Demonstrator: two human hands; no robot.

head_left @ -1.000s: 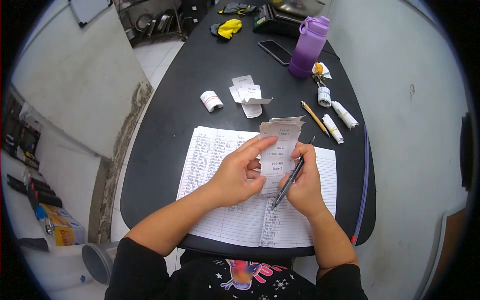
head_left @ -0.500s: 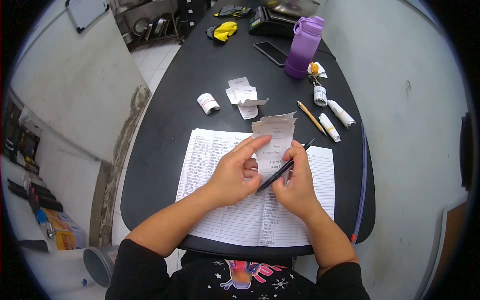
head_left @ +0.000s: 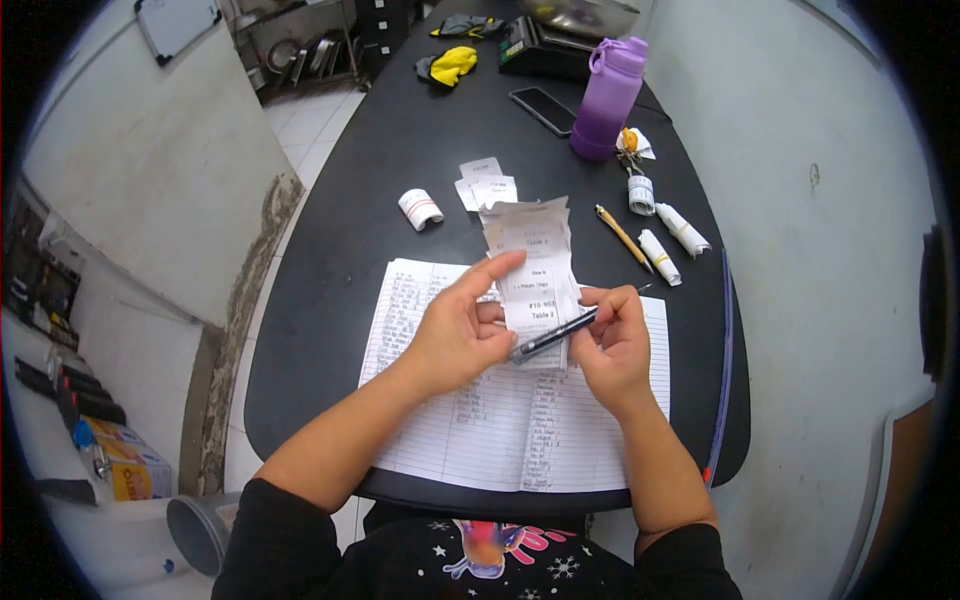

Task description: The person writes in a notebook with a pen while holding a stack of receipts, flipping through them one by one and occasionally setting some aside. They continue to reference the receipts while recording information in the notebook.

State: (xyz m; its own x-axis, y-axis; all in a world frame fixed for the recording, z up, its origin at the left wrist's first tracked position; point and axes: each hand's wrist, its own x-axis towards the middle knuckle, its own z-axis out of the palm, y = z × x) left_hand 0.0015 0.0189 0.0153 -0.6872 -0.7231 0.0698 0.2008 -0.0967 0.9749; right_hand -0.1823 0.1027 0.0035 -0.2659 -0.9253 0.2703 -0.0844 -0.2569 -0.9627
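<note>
My left hand (head_left: 455, 325) is closed on a stack of printed paper receipts (head_left: 536, 262), thumb and fingers at its left side. The top slip reads "Table 2" in its lower part. In my right hand (head_left: 617, 350) a dark pen (head_left: 556, 336) is pinched, slanting across the bottom of the stack; those fingers are also at the receipts' right edge. Under both hands lies an open lined notebook (head_left: 430, 440) with handwritten columns. Just beyond the stack are loose receipts (head_left: 483, 180), partly covered by it.
On the black table (head_left: 310, 330) a curled paper roll (head_left: 420, 208) lies to the left. A wooden pen (head_left: 622, 238), rolled papers (head_left: 660, 257), a purple bottle (head_left: 608, 100) and a phone (head_left: 543, 109) are on the right. Farther back are yellow-grey gloves (head_left: 450, 66) and a scale (head_left: 540, 55).
The receipts have moved slightly left and away from me, now overlapping the loose slips. My right hand has shifted a little right, and the pen lies flatter.
</note>
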